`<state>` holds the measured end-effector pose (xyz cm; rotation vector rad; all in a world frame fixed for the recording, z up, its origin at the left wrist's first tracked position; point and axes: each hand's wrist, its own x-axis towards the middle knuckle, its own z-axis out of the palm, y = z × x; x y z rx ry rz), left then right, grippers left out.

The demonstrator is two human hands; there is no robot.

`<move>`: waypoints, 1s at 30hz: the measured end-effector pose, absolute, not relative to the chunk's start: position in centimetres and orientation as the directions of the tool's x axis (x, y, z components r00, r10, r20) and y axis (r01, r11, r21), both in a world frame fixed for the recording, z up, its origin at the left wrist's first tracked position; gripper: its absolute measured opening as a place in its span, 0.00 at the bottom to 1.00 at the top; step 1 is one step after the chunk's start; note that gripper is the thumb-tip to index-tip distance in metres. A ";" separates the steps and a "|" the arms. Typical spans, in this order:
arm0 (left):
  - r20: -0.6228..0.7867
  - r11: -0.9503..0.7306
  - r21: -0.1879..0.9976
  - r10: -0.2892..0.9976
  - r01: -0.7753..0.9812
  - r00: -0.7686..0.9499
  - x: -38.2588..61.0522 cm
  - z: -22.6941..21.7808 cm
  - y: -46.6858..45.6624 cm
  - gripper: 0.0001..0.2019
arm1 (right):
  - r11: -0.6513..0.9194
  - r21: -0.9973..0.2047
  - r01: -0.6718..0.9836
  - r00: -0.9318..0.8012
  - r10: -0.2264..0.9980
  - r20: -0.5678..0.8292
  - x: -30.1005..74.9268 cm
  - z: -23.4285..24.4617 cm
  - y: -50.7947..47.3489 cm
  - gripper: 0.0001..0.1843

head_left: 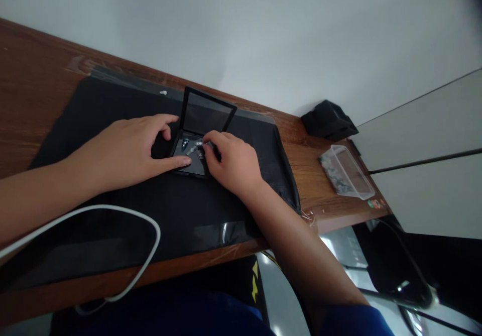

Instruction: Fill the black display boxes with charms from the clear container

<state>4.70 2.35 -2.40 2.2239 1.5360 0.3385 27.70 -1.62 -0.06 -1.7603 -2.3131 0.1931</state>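
Note:
A small black flat case (191,170) lies on the black mat with its clear, black-framed lid (208,112) standing up. Inside are several small decorated pieces that look like press-on nails, among them a dark one with white marks (185,144). My left hand (131,142) is open beside the case, thumb tip touching its front left part and fingers apart from the thumb. My right hand (233,160) reaches in from the right, thumb and forefinger pinched at a pale press-on nail (199,143). The fingertips partly hide what they grip.
The black mat (124,215) is taped to a wooden table (305,160). A white cable (156,225) loops over the front edge. At right stand a clear plastic box (352,175) with small contents and a black object (328,120). A white wall rises behind.

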 end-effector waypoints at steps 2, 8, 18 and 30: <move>-0.015 -0.295 0.483 0.939 0.825 0.345 4.7 -2.8 2.6 0.51 | 0.251 -0.211 0.945 -0.237 0.967 0.090 27.6 0.1 -1.7 0.16; 0.021 -0.315 0.499 0.936 0.807 0.352 4.8 -3.0 2.7 0.49 | 0.249 -0.173 0.953 -0.243 0.968 0.053 27.3 0.4 -1.7 0.23; 0.016 -0.304 0.500 0.939 0.811 0.343 4.6 -3.0 2.8 0.49 | 0.368 -0.174 0.914 -0.369 0.929 0.028 27.9 0.4 -1.4 0.23; -0.046 -0.304 0.479 0.928 0.823 0.370 4.9 -2.0 2.3 0.45 | 0.315 -0.438 0.842 -0.313 0.946 0.079 30.1 0.5 -0.9 0.16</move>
